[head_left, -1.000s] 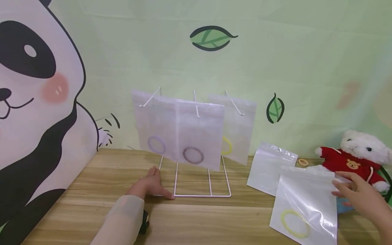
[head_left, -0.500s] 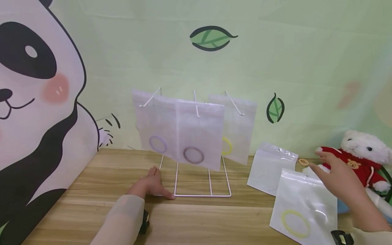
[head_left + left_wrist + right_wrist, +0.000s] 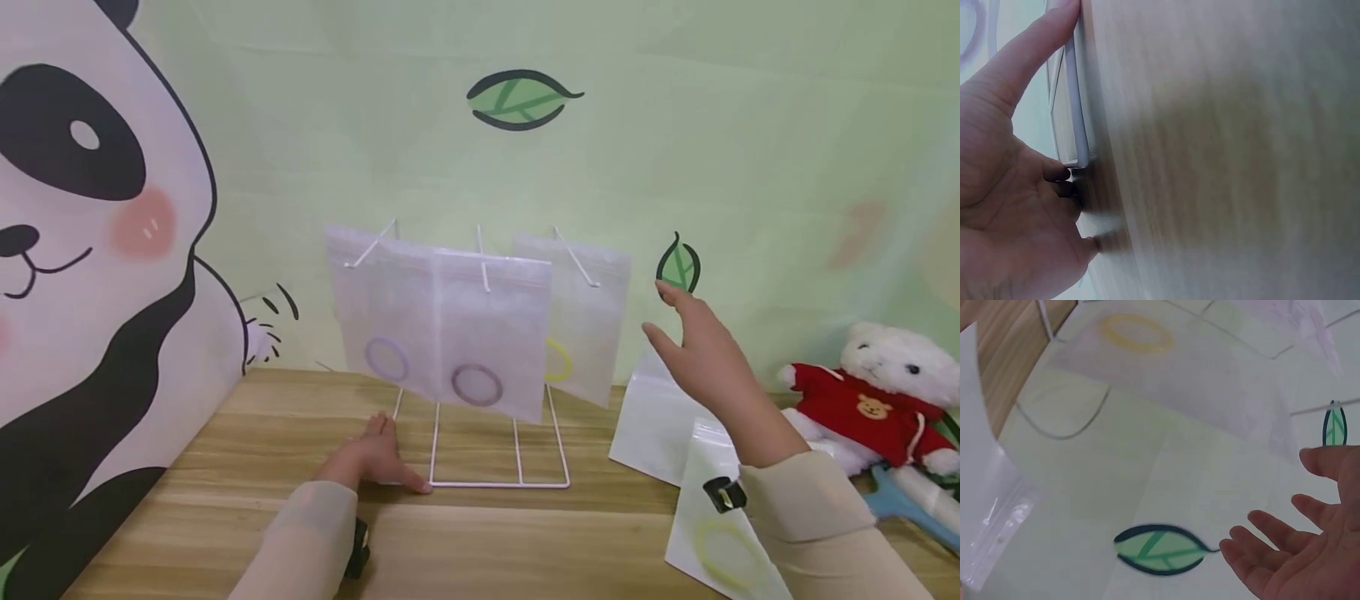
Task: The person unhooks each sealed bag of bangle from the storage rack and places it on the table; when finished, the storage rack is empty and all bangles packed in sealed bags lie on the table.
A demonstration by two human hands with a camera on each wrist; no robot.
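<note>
A white wire rack (image 3: 501, 484) stands on the wooden table. Translucent zip bags hang from its three hooks: one with a purple ring (image 3: 387, 359), one with a brown-grey ring (image 3: 477, 384), and one behind with a yellow ring (image 3: 558, 360). My left hand (image 3: 375, 454) rests at the rack's front left base, thumb against the white wire and fingers spread on the tabletop. Raised right of the hanging bags, my right hand (image 3: 705, 354) has its fingers apart and holds nothing. In the right wrist view, the nearest hanging bag (image 3: 1210, 381) is beyond its fingertips.
Two more zip bags lie on the table at right: a rear bag (image 3: 648, 425) and a front bag (image 3: 693, 517) with a yellow ring, partly covered by my right arm. A white toy bear (image 3: 881, 408) in red sits beyond them, near a blue object (image 3: 911, 508).
My right hand has left the front bag's upper corner, passed before the bear, and risen leftward towards the rack. My left hand has stayed at the rack's base.
</note>
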